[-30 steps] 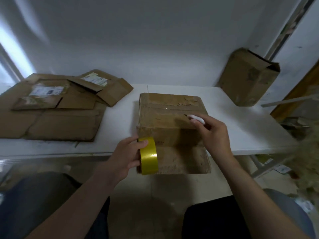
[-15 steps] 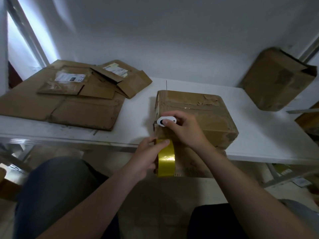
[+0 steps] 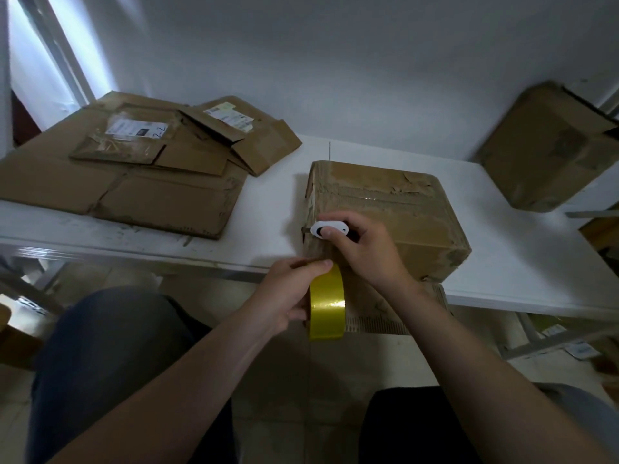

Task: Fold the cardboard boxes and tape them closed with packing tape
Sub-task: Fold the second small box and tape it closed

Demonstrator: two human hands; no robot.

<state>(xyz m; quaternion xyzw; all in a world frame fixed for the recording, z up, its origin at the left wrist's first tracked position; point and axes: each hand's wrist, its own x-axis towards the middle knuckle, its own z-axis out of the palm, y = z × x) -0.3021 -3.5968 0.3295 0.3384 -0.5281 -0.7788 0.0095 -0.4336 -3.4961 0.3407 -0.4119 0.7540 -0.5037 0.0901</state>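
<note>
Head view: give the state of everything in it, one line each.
Middle box: assembled, top taped, near flap hanging past the table edge.
Tape roll: upright, gripped by the left hand beside that flap.
White cutter: pinched by the right hand on the box's left edge.
Flattened cardboard: unfolded, stacked at left.
Far box: tilted, top flap ajar.
</note>
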